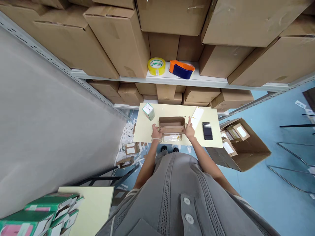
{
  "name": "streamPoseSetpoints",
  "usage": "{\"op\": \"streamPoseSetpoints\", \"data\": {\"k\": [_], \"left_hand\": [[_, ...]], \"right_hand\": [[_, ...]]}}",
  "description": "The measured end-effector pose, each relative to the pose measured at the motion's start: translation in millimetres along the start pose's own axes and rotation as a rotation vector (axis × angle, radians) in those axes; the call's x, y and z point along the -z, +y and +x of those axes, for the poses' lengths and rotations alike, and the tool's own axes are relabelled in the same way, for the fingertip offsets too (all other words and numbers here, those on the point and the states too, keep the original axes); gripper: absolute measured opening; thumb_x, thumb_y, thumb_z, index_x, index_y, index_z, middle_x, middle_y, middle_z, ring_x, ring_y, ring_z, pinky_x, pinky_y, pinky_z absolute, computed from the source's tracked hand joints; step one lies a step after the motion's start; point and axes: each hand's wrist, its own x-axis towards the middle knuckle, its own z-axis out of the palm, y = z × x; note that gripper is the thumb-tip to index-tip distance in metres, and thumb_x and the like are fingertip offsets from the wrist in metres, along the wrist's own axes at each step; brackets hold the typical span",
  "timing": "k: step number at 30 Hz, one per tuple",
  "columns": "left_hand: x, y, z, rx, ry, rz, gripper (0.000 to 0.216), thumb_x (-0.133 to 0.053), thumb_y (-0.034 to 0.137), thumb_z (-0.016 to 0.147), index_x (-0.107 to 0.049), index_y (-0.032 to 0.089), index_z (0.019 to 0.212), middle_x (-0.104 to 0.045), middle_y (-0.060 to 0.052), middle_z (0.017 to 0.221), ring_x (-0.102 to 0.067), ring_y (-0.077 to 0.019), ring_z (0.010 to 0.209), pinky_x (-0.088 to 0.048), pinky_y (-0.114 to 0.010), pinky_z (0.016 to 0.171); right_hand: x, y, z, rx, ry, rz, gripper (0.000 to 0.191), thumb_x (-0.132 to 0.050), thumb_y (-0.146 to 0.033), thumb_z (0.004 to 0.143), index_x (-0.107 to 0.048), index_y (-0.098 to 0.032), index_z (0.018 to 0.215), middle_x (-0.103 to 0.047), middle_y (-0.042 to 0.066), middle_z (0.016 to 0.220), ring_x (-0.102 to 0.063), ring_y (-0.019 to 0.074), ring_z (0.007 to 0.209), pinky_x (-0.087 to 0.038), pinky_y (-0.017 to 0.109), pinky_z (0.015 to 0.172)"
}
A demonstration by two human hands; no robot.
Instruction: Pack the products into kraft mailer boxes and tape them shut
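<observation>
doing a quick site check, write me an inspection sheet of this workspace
Surface: pale yellow table holding green-and-white carton, white strip, dark pixelated item
Work items: open cardboard box, clear-wrapped item at its near side
Clutter: white scraps on floor, left
Hands: left hand at the box's left end, right hand at its right end
Cables: nothing clearly seen
Surroundings: shelf with cardboard boxes ahead; large open carton right

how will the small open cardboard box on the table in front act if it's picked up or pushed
The open cardboard box is probably light for its size, given its thin-looking walls. With its top open, those walls may bow inward if squeezed. It should slide rather than roll, since its sides look flat and straight.
</observation>
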Motion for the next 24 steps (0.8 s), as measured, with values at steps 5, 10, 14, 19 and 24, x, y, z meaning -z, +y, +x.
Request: {"op": "streamPoseSetpoints", "data": {"k": [5,10,14,19,24], "left_hand": [[8.2,12.9,3.2,-0.186,0.005,0.19,0.092,-0.061,0.013,0.082,-0.007,0.031,0.154,-0.034,-0.015,0.151,-0.061,-0.0268,0.114,-0.053,-0.034,0.08],[12.3,12.3,4.9,-0.368,-0.041,0.448,0.074,-0.053,0.015,0.088,-0.023,0.03,0.154,-0.016,-0.013,0.162,-0.047,-0.0314,0.132,-0.046,-0.043,0.101],[1.8,6.4,2.1,-0.425,0.009,0.596,0.057,-0.041,0.022,0.095,-0.031,0.023,0.152,-0.015,-0.011,0.163,-0.015,-0.0323,0.149,-0.021,-0.054,0.118],[-29.4,12.5,0.2,-0.622,0.019,0.645,0.06,-0.037,0.034,0.097,-0.026,0.018,0.154,-0.016,-0.008,0.162,-0.007,-0.0283,0.151,-0.003,-0.055,0.121],[-56.3,9.3,2.3,-0.696,-0.023,0.646,0.063,-0.035,0.041,0.098,-0.022,0.018,0.154,-0.021,-0.006,0.161,-0.011,-0.0253,0.15,-0.003,-0.055,0.122]], "right_hand": [[8.7,-7.5,4.3,0.164,-0.106,-0.21,0.094,-0.053,-0.014,0.085,0.007,-0.036,0.155,-0.041,0.015,0.143,-0.067,0.0239,0.089,-0.051,0.035,0.076],[2.6,1.1,-7.9,0.186,-0.129,-0.234,0.069,-0.039,-0.023,0.096,-0.007,-0.037,0.155,-0.03,0.013,0.152,-0.065,0.027,0.103,-0.053,0.039,0.082],[-5.0,11.2,-14.5,0.154,-0.162,-0.18,0.055,-0.023,-0.034,0.101,-0.01,-0.038,0.155,-0.023,0.013,0.157,-0.059,0.0278,0.119,-0.053,0.039,0.084],[-6.2,13.2,-14.3,0.153,-0.182,-0.179,0.054,-0.02,-0.036,0.102,-0.01,-0.037,0.155,-0.021,0.011,0.159,-0.053,0.0259,0.128,-0.052,0.038,0.089],[-0.1,13.7,-14.2,0.216,-0.122,-0.166,0.053,-0.029,-0.036,0.1,-0.025,-0.034,0.153,-0.028,0.012,0.157,-0.053,0.0267,0.127,-0.05,0.04,0.093]]}}
